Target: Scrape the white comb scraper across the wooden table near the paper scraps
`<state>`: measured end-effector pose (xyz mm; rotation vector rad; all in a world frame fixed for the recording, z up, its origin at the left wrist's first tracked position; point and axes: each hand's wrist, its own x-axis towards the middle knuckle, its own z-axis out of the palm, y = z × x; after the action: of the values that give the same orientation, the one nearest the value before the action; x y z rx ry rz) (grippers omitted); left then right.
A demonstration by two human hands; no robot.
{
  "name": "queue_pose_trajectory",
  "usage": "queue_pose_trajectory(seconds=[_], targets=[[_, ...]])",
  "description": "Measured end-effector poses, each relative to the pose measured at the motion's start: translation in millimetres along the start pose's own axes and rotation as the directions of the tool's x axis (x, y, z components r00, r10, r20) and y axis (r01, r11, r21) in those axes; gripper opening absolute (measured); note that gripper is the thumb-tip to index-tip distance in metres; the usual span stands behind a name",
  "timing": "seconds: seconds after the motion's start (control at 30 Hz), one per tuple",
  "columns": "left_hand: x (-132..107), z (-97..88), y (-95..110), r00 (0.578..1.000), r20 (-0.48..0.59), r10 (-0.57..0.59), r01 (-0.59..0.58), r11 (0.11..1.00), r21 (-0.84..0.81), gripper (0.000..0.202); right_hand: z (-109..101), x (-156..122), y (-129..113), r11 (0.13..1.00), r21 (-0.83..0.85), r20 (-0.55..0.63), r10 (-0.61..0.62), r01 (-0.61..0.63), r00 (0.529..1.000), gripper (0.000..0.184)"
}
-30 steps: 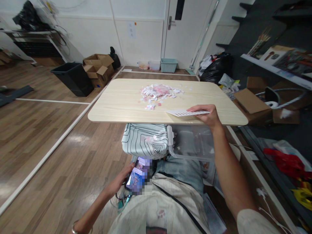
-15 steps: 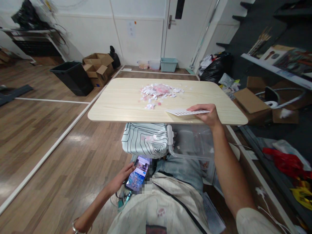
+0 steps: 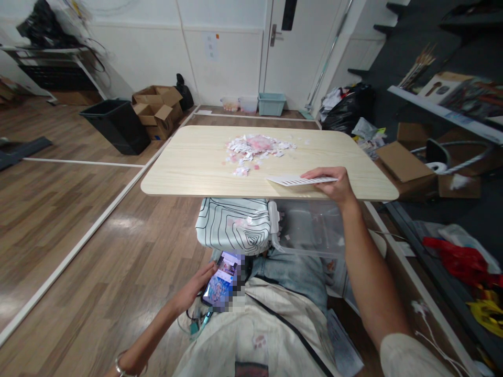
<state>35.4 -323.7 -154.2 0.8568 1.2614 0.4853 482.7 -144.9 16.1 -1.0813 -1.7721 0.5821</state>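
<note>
My right hand [image 3: 332,180] is closed on a white sheet with a row of dark stripes [image 3: 288,181], held over the table's near edge. Farther back on the pale wooden table [image 3: 181,167] lies a heap of small white and pink paper-like pieces [image 3: 255,146], with a smaller cluster [image 3: 241,171] nearer to me. Low at my lap, my left hand [image 3: 202,277] grips a smartphone [image 3: 222,280] by its left side; its screen is lit. A cable is plugged into the phone's lower end. Part of the phone's right side is blurred out by pixelation.
Under the table edge are a white cushion-like thing with black lines [image 3: 231,225] and a clear plastic bin [image 3: 310,228]. A black trash bin [image 3: 118,125] and cardboard boxes [image 3: 159,110] stand at left. Another open carton [image 3: 408,157] and shelves [image 3: 444,110] are at right.
The picture on the phone's screen has shifted slightly. Both hands, the striped sheet and the heap stay where they were.
</note>
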Motion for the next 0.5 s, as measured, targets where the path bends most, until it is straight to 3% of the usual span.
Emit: queue_pose_trajectory(seconds=[0.27,0.43,0.5], targets=[[0.0,-1.2,1.0,1.000,0.030,-0.003,0.002,1.000,0.031,0.080,0.2,0.2,0.6,1.000,0.004,0.004,-0.011,0.011,1.000,0.017],[2.2,-3.2,-3.7,1.000,-0.007,-0.011,0.011,1.000,-0.002,0.093,-0.3,1.1,3.9,0.999,0.020,0.011,-0.028,0.028,1.000,0.017],[1.4,-4.8,-4.2,0.999,0.033,-0.005,0.006,1.000,-0.016,0.088,-0.3,1.4,4.5,0.999,0.016,0.008,-0.036,0.036,0.999,0.017]])
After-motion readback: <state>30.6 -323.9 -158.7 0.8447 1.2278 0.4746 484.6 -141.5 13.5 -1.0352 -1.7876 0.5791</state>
